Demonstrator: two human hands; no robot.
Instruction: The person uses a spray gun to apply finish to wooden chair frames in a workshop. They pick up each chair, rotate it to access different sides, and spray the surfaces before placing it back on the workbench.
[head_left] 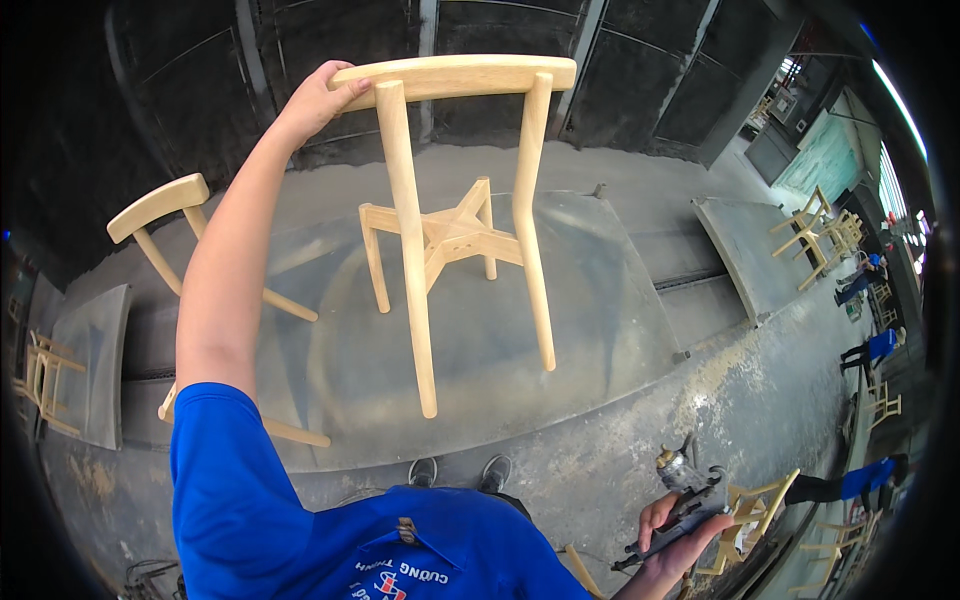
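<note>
My left hand (322,105), reaching far forward, is closed around the left end of the curved top rail of a pale wooden chair frame (405,220). The frame has no seat; a cross-shaped brace joins its legs. It is over a large grey board, and I cannot tell whether every leg touches the surface. Low on the right, my right hand (690,552) is wrapped around a dark metal spray gun (692,508) with a brass-coloured part at its top. The gun is well apart from the chair frame.
Another seatless chair frame (160,208) is partly hidden behind my left arm. The grey board (610,300) spans the middle, with further boards (770,250) (90,370) to both sides. Dark wall panels (500,40) rise behind. More chairs (805,235) and co-workers in blue (880,345) are at the right.
</note>
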